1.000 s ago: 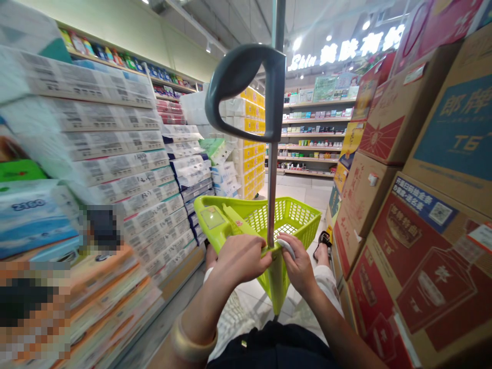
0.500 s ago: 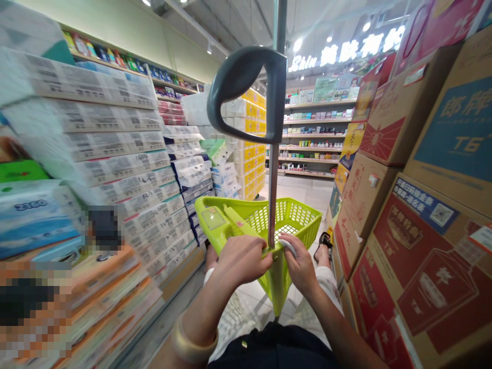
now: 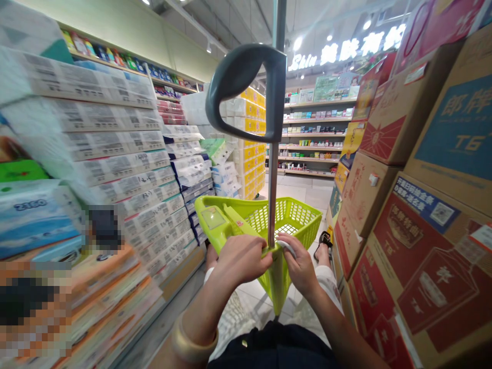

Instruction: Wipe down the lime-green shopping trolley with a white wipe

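A lime-green shopping basket [image 3: 303, 212] with a perforated bottom is right in front of me, its near corner toward my lap. My left hand [image 3: 244, 259] is closed over the basket's rim, just left of the metal pole. In my right hand [image 3: 302, 264], thumb and fingers pinch a folded white cloth [image 3: 286, 247] against the rim, right of the pole. The cloth may be a wipe; its kind is not clear. The metal pole [image 3: 273, 189] rises between both hands and carries a dark grey loop handle [image 3: 242, 59] above them.
Stacked plastic-wrapped paper packs [image 3: 126, 143] line the left side. Cardboard cartons [image 3: 426, 246] are piled close on my right. Farther off stand a yellow-and-white stack [image 3: 253, 148] and product shelves [image 3: 311, 123]. A sandalled foot [image 3: 323, 246] shows beyond the basket.
Hardly anything differs. The white cloth and my right fingertips have shifted very slightly left along the rim toward the pole; my left hand stays put.
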A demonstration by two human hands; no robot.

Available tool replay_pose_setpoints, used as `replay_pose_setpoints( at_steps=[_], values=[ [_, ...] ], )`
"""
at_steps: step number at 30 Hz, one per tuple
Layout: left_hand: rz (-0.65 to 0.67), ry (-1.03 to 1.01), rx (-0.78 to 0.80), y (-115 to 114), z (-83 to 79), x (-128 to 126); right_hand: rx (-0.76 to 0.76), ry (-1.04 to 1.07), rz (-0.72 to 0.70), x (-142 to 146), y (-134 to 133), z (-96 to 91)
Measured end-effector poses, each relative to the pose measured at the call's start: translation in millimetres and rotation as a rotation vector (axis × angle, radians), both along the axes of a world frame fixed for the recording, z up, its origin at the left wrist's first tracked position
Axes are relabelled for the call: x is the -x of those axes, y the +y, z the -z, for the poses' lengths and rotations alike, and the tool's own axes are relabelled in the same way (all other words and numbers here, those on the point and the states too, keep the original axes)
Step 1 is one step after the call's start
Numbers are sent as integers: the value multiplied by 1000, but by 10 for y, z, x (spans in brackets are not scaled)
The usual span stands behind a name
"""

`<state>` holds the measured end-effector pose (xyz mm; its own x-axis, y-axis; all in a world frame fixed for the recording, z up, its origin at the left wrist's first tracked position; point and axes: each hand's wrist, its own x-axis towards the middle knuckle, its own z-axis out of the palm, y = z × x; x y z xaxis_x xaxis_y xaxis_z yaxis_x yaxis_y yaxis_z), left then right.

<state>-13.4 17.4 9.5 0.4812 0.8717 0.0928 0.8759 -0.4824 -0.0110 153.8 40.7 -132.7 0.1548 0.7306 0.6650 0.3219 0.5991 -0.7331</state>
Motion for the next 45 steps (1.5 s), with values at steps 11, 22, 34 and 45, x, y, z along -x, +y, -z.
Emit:
replay_pose_setpoints(
  at_steps=[11,22,34,45],
  values=[
    [0,4,18,-14,-26,-5,31,4,26,-47,44,14],
    [7,1,3,-12,-4,-1,19,-10,-48,-44,2,-30],
    [0,0,5,-23,-13,-5,-6,-29,-52,-43,-3,-24],
    [-2,0,11,-38,-30,-9,-15,-43,-80,-17,-59,-52]
  ],
)
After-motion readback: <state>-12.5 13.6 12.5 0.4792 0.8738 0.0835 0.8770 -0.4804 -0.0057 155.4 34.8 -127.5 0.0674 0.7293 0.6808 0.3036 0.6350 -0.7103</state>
